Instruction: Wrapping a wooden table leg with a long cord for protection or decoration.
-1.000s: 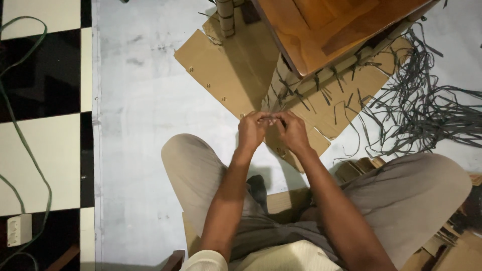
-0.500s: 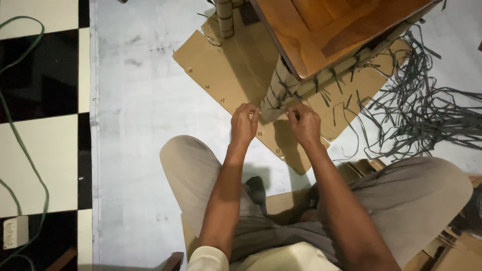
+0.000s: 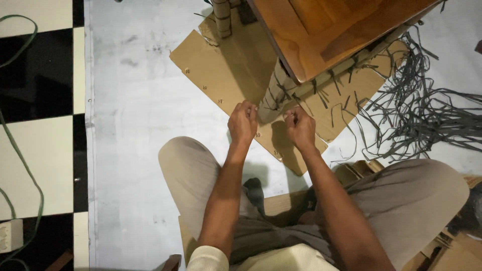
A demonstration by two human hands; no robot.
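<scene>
The wrapped leg [image 3: 273, 95] of the wooden table [image 3: 331, 30] sits just above frame centre, cased in cardboard and bound with dark straps [image 3: 281, 90]. Its long axis runs from the tabletop corner at 1 o'clock down to its foot at 7 o'clock, the foot resting on a flat cardboard sheet [image 3: 226, 65].

The left hand [image 3: 243, 122] is at the foot's 9 o'clock side, fingers curled and pinched shut on something thin — most likely a strap end, though it is too small to tell. The right hand [image 3: 300, 129] is at the foot's 4 o'clock side, likewise closed in a pinch, with a strap end probably between the fingertips.

The strap looks thin, light and limp, likely slick, so it is best gripped close to the leg where it lies taut. The cardboard casing should be fairly stiff but dents easily. The table itself looks heavy.

A tangle of loose straps [image 3: 427, 115] lies at 3 o'clock on the pale floor [image 3: 140, 110].
</scene>
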